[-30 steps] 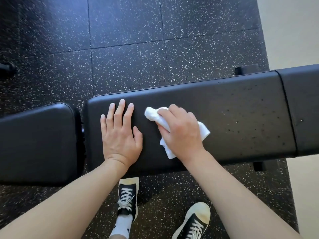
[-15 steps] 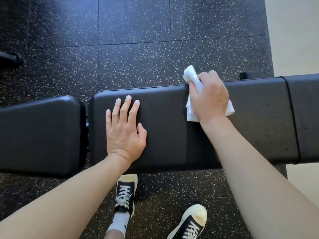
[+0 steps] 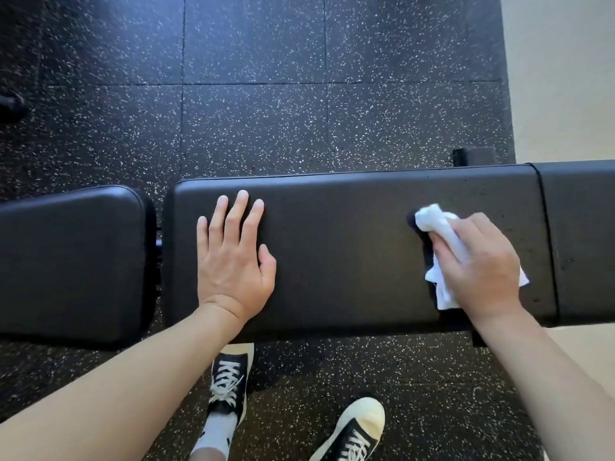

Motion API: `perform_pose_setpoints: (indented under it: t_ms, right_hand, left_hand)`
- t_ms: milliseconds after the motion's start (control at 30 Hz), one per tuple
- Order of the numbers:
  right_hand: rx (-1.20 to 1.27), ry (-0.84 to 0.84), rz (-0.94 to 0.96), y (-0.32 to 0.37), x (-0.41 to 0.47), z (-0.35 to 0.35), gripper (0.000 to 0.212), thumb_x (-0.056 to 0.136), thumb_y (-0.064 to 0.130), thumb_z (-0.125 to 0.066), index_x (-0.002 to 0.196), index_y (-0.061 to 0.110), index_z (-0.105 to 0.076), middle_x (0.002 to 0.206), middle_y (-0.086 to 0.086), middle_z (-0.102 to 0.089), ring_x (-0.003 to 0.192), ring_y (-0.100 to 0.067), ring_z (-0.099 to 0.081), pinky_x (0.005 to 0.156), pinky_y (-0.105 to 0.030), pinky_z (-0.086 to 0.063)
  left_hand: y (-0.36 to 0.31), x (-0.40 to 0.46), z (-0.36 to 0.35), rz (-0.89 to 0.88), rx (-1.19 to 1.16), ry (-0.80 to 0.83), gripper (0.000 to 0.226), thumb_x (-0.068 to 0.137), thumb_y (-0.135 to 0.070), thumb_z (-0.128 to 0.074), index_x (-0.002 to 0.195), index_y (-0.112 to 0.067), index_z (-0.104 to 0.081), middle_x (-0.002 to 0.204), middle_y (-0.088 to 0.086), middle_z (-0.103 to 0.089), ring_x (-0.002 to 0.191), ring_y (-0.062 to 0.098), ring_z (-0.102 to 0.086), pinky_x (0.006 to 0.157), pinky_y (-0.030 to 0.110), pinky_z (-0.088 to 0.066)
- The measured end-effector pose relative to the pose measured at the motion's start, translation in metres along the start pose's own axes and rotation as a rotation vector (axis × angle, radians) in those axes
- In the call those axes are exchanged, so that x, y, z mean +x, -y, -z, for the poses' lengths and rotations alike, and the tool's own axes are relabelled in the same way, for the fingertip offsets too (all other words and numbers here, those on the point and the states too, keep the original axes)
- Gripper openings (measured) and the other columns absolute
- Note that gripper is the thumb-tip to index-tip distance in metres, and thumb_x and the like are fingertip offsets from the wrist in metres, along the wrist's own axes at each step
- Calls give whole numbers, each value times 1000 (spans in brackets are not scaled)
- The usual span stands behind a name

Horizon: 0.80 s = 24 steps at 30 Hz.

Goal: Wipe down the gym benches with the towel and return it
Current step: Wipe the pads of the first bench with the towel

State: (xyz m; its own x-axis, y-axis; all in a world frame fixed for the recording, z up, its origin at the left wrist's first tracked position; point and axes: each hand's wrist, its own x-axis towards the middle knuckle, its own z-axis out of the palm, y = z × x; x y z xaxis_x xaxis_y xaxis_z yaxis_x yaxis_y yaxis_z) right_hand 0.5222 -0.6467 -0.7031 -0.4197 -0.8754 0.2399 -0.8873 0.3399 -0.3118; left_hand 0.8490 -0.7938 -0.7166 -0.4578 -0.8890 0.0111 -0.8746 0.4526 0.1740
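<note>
— Speckled black rubber floor (image 3: 253,128) lies under everything in the head view, and a long black bench pad (image 3: 349,254) crosses it, with a second pad (image 3: 70,261) just beside it on the left. How far is the work, do you think?

— I judge it is in the middle. The right hand (image 3: 479,264) presses the white towel (image 3: 436,224) on the right part of the long pad, so wiping is going on. Small specks show on the pad near this hand. The left pad and the section at the far right look not yet wiped, but I cannot be sure. Returning the towel is also left.

— Where is the towel relative to the fingers?

— Under them. The right fingers (image 3: 466,234) curl around it; one bunched end sticks out beyond the fingertips, another corner below the palm. The left hand (image 3: 233,261) lies flat on the pad, fingers straight and a little apart, well apart from the towel.
</note>
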Motion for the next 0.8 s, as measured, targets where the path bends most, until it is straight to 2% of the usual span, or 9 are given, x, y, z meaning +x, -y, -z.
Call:
perform_pose_setpoints:
  t_ms: [67,133,333,433,533,600,667,733,800]
  right_hand:
    - [-20,-41,-152,21,27,-10,21,99,21,-61,84,8,-63,79,-13,-54,68,-37,-54,60,-52,-47]
    - [0,-31,-207,62,44,-23,19,94,21,-63,81,7,-62,82,-16,-56,70,-40,-57,61,-51,-49]
    - [100,126,115,164,8,-46,9,84,22,-62,87,14,-65,81,-6,-53,68,-30,-49,57,-42,-38]
    - [141,207,224,142,-37,-29,12,87,18,-64,97,15,-71,81,-1,-49,69,-25,-45,58,-40,-36]
    - [80,169,248,83,-50,-6,21,88,17,-66,109,16,-72,83,-1,-49,68,-29,-48,59,-42,-39]
    - [-65,147,168,44,-30,2,19,91,18,-62,109,21,-66,82,-4,-50,69,-33,-51,59,-44,-43]
    - [-195,128,-65,22,6,2,14,98,25,-54,103,17,-64,85,-9,-53,74,-35,-53,63,-44,-46]
    - [-108,34,-292,21,44,-7,23,99,28,-57,93,7,-64,93,-15,-57,79,-40,-56,66,-44,-43]
    - [-47,24,-359,42,75,-23,28,99,32,-58,88,6,-61,99,-17,-58,84,-42,-58,67,-43,-38]
  left_hand:
    - [0,0,-1,3,0,-5,70,92,-33,-42,160,-18,-40,170,6,-31,159,36,-25,128,61,-17]
    - [0,0,0,5,-6,-10,69,91,-32,-42,159,-18,-40,170,6,-32,159,36,-25,128,61,-16]
    - [-2,0,1,10,-18,-4,70,92,-32,-42,160,-17,-39,171,7,-31,159,36,-23,127,62,-17]
    - [-1,0,2,13,-21,-7,70,92,-31,-43,160,-17,-40,170,7,-31,159,37,-24,127,63,-17]
    - [-2,0,1,13,-17,-11,70,91,-32,-43,159,-17,-40,170,8,-32,159,37,-25,127,62,-17]
    - [-2,0,1,11,-15,-11,70,91,-32,-44,160,-17,-40,170,7,-32,159,37,-25,127,63,-18]
    - [-1,0,0,11,-9,-9,70,91,-32,-44,160,-17,-40,170,7,-32,159,37,-24,127,62,-18]
    - [-1,0,0,9,-6,-8,70,91,-32,-44,160,-18,-39,170,7,-31,159,36,-24,127,62,-17]
    - [0,0,-1,10,-4,-5,71,91,-32,-44,160,-19,-38,170,6,-30,159,36,-23,128,62,-16]
